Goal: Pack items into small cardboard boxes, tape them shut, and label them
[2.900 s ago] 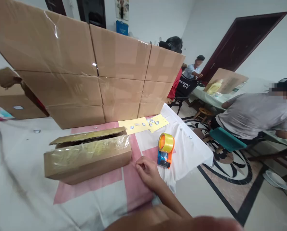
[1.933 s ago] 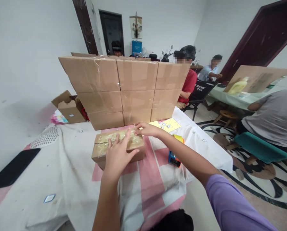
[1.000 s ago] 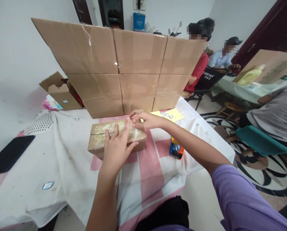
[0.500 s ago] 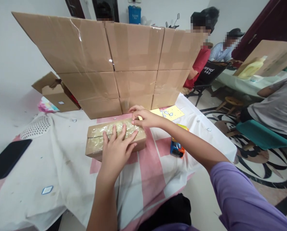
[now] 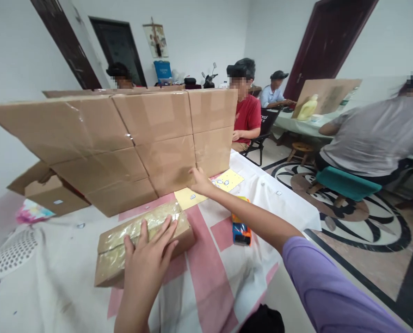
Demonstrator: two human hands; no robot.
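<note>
A long brown cardboard box point(image 5: 123, 238), wrapped in clear tape, lies on the white and pink table cloth point(image 5: 53, 286). My left hand point(image 5: 147, 259) lies flat on its top, fingers spread. My right hand point(image 5: 200, 180) reaches forward past the box, just above a yellow sheet point(image 5: 188, 198) with small stickers, close to the stacked boxes. Its fingers look loosely curled, and nothing shows in them. A tape dispenser point(image 5: 241, 229), orange and blue, lies on the cloth under my right forearm.
A wall of stacked cardboard boxes point(image 5: 140, 138) stands across the back of the table. An open box point(image 5: 43, 189) sits at the far left. Several people sit beyond and at the right, at another table point(image 5: 296, 127). The patterned floor point(image 5: 366, 231) lies to the right.
My right hand has left the box's far end and moved forward over the yellow sheet. My left hand stays flat on the box. My view has swung to the right and up.
</note>
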